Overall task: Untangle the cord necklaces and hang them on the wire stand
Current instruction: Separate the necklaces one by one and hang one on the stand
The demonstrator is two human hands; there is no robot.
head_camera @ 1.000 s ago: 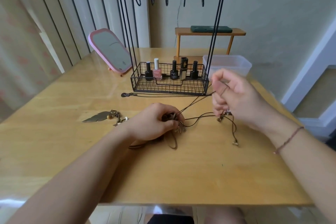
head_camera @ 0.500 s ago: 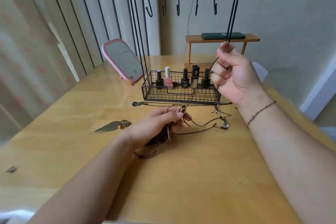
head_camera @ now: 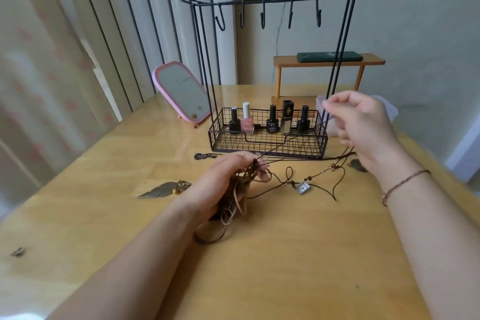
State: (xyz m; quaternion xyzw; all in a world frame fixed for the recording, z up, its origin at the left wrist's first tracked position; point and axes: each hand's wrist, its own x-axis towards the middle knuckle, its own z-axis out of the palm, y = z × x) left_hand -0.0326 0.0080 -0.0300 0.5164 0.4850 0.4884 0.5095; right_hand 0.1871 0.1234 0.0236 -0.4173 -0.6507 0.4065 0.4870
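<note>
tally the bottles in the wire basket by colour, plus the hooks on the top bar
Black nail polish bottles in the black wire stand's basket: 3
Pink nail polish bottle with white cap: 1
Clear bottle with tall black cap: 1
Black wire hooks on the top bar: 5
Total: 10

A: Where does the view look from?
B: From the person's head, forward and down across the table (head_camera: 298,262), hands close below, stand (head_camera: 267,141) farther, facing the wall.
</note>
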